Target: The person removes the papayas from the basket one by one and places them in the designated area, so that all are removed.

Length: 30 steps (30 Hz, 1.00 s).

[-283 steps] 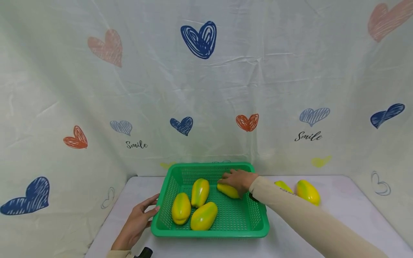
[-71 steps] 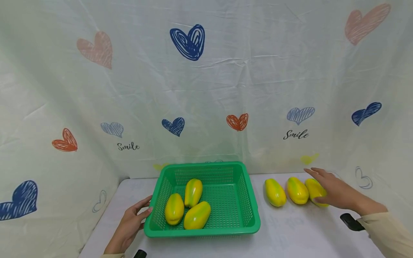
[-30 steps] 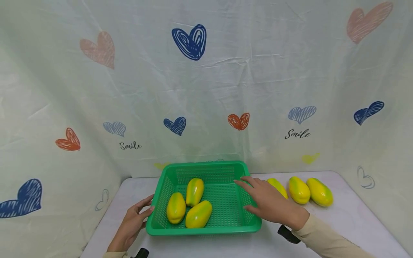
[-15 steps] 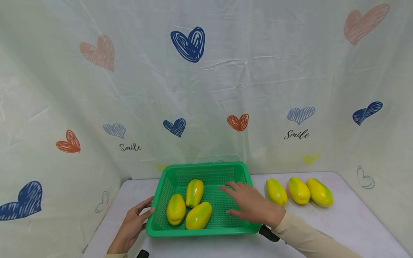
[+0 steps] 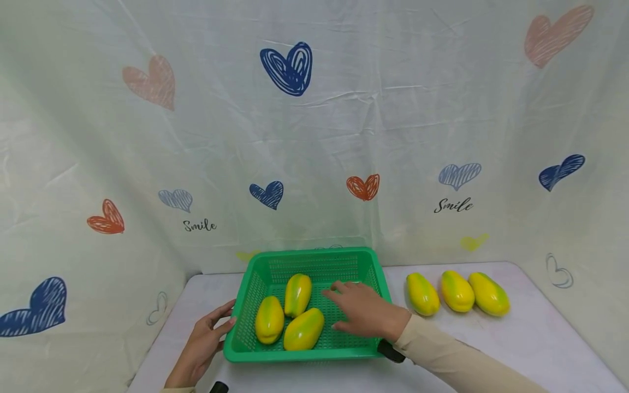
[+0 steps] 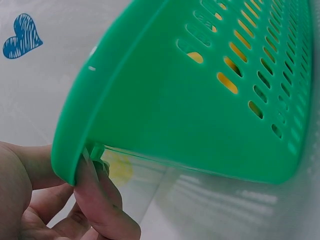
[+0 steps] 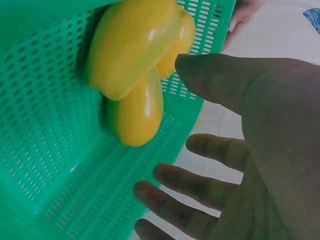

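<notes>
The left hand point(image 5: 203, 335) grips the green basket point(image 5: 314, 356); the right hand point(image 5: 363, 312), fingers spread, is over or inside it (depth is unclear), near its three yellow fruits point(image 5: 303, 329); three more fruits point(image 5: 457, 292) lie on the table point(image 5: 535, 341).

Behind the white surface point(image 5: 521, 327) we see a pale curtain point(image 5: 417, 125). Printed above the surface, we find a red heart point(image 5: 363, 188), a large blue heart point(image 5: 295, 76) higher up, and the word "Smile" point(image 5: 453, 205) twice.

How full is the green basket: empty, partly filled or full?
Partly filled: three papayas lie in the left part of the green basket; bare perforated floor shows to their right.
</notes>
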{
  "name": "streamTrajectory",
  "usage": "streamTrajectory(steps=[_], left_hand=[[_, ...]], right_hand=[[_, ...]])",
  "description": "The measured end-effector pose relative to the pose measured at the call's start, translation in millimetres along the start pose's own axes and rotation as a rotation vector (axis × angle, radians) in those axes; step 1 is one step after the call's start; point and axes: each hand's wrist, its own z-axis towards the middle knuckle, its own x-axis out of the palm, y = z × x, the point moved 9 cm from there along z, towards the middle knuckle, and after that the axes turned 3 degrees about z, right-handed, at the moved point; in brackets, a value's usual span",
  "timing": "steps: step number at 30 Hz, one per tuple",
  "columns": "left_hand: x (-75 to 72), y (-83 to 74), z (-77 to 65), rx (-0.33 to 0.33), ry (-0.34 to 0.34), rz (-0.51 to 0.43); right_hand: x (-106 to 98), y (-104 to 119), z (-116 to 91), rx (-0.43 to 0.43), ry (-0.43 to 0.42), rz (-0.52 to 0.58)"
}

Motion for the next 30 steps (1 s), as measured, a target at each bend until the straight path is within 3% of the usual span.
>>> streamTrajectory(steps=[8, 17, 30], left_hand=[[-0.2, -0.1, 0.0, -0.003, -0.007, 0.004], [0.4, -0.2, 0.9, -0.007, -0.011, 0.011], [-0.2, 0.4, -0.1, -0.006, -0.013, 0.005]], right_hand=[[11, 7, 14, 0.004, 0.062, -0.048], [25, 10, 31, 0.089, 0.183, -0.117], [43, 16, 47, 0.103, 0.286, -0.029]])
